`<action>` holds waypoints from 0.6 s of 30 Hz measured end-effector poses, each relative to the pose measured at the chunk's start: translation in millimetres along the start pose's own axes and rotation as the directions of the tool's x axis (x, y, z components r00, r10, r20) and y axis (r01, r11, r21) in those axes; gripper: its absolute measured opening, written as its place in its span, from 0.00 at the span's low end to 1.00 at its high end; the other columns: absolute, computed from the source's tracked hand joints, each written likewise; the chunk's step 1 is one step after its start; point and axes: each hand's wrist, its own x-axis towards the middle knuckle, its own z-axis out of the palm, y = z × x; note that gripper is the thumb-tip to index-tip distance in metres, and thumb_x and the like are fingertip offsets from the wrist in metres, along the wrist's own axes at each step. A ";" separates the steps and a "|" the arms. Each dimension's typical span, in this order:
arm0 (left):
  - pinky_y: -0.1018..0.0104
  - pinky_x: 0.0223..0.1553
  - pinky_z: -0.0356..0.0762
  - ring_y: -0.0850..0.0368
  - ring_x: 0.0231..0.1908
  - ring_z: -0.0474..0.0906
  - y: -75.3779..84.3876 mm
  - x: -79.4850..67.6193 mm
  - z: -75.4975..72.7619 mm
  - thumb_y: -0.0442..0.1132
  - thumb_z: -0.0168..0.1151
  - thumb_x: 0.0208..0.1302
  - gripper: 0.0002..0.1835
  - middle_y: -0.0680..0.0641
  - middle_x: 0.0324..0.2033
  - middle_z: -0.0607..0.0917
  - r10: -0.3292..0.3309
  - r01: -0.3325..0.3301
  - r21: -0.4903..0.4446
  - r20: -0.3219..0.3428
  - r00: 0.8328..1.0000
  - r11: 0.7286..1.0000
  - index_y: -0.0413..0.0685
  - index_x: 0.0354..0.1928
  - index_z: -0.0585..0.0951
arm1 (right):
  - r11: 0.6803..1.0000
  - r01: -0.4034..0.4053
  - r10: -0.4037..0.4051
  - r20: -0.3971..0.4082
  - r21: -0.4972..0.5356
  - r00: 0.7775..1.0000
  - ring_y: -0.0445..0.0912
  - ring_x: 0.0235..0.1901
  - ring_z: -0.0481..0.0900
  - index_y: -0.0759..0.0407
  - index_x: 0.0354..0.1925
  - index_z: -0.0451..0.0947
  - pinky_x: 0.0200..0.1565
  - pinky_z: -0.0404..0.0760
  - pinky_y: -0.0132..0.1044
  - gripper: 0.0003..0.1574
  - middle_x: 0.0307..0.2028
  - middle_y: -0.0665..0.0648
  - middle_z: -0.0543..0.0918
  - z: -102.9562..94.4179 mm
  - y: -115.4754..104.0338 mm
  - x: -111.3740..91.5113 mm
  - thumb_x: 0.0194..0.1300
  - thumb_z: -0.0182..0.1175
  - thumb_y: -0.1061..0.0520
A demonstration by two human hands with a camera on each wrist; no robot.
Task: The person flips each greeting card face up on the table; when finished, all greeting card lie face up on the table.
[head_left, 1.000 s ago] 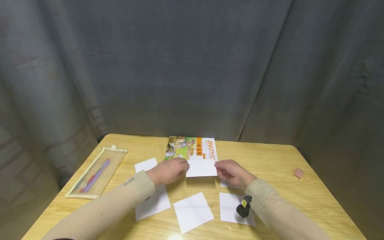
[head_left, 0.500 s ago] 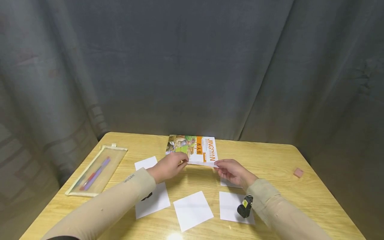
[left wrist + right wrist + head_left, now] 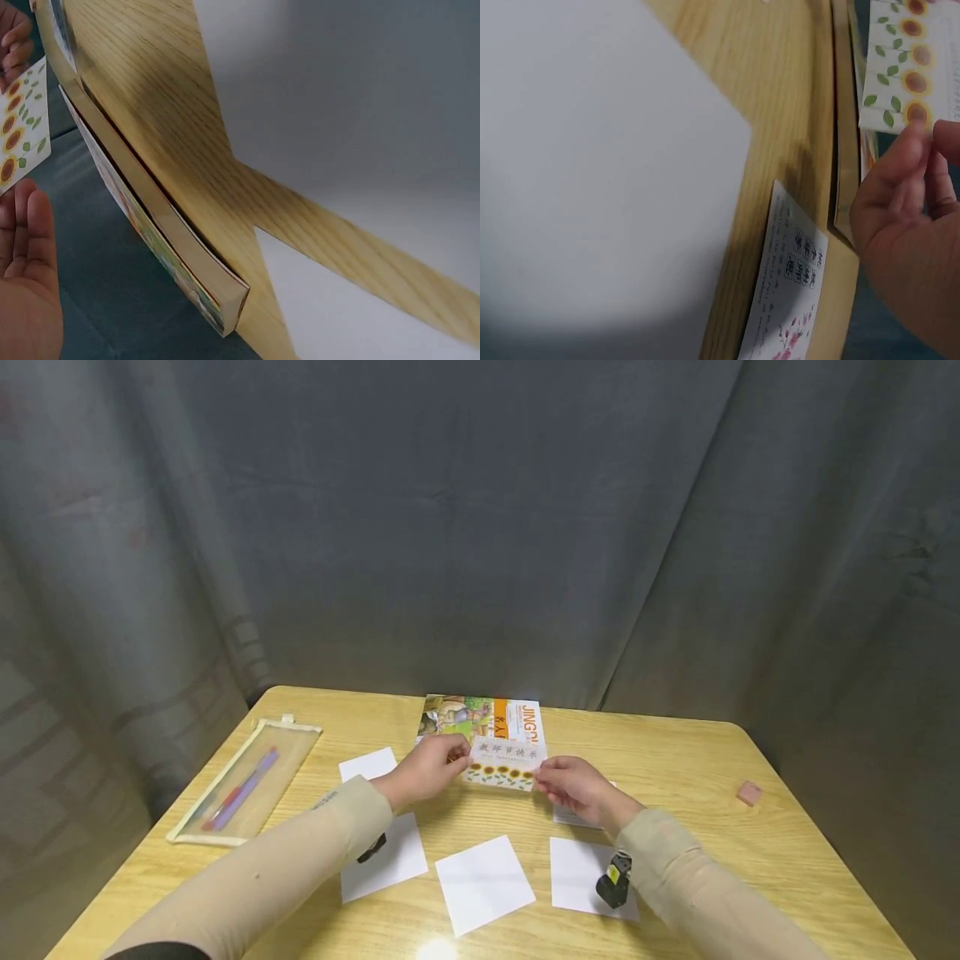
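A greeting card (image 3: 501,766) printed with a row of sunflowers and Chinese characters is up off the table, its printed face toward the head camera. My left hand (image 3: 429,768) pinches its left edge, and my right hand (image 3: 579,787) pinches the right edge between thumb and fingers. Behind it lies a book (image 3: 461,717) with a colourful cover, partly overlapped by the card. Sunflowers also show on the card (image 3: 900,64) in the right wrist view, at my right fingertips. Partly hidden below my right hand is a smaller card (image 3: 786,281) with pink blossoms and writing.
White paper pieces lie nearer the body: a middle sheet (image 3: 485,887), a right sheet (image 3: 577,881) under the wrist camera, and a left sheet (image 3: 390,860) below the left forearm. A mesh pouch (image 3: 281,793) with pens is at left, a pink eraser (image 3: 748,792) at right.
The card has turned over between both hands: its blank white side showed first, then it tilted to a thin strip, and now its sunflower side shows. The left hand has risen slightly.
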 end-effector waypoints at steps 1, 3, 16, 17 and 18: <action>0.63 0.35 0.78 0.60 0.32 0.77 0.0 -0.1 -0.2 0.33 0.62 0.74 0.04 0.54 0.30 0.82 -0.011 0.011 -0.015 -0.003 1.000 1.000 0.46 0.38 0.81 | 0.999 0.018 -0.019 -0.005 -0.039 1.000 0.43 0.33 0.78 0.68 0.46 0.77 0.34 0.79 0.30 0.07 0.37 0.57 0.83 1.6 1.0 -0.7 0.75 0.58 0.63; 0.64 0.34 0.77 0.60 0.30 0.75 -0.7 -0.9 -0.4 0.32 0.63 0.73 0.05 0.53 0.29 0.81 -0.029 0.028 -0.045 -0.012 1.000 0.999 0.45 0.36 0.80 | 0.993 0.060 -0.062 -0.016 -0.097 0.998 0.45 0.35 0.79 0.68 0.43 0.77 0.37 0.79 0.34 0.06 0.38 0.57 0.83 5.1 2.7 -2.1 0.75 0.58 0.63; 0.64 0.30 0.73 0.59 0.27 0.71 -0.7 -6.9 2.9 0.31 0.62 0.71 0.05 0.52 0.28 0.78 -0.080 0.079 0.076 0.010 0.997 0.994 0.44 0.35 0.78 | 0.976 0.037 -0.036 0.010 -0.217 0.999 0.44 0.31 0.78 0.68 0.41 0.77 0.35 0.79 0.33 0.04 0.32 0.57 0.81 17.2 16.0 -2.9 0.73 0.58 0.65; 0.62 0.31 0.74 0.58 0.28 0.72 -0.3 -7.0 3.6 0.32 0.62 0.71 0.04 0.51 0.28 0.78 -0.068 0.064 0.097 0.030 0.997 0.993 0.44 0.37 0.78 | 0.978 0.025 -0.022 0.017 -0.207 1.000 0.44 0.31 0.78 0.68 0.41 0.77 0.35 0.79 0.33 0.04 0.32 0.57 0.81 17.5 16.5 -3.3 0.72 0.59 0.66; 0.61 0.33 0.76 0.56 0.30 0.74 -0.1 -7.4 4.6 0.32 0.61 0.72 0.02 0.50 0.30 0.79 -0.056 0.049 0.119 0.058 0.997 0.992 0.43 0.38 0.79 | 0.979 0.017 -0.012 0.026 -0.205 1.000 0.44 0.30 0.78 0.69 0.42 0.77 0.34 0.79 0.33 0.04 0.32 0.57 0.81 17.5 17.4 -3.6 0.72 0.59 0.66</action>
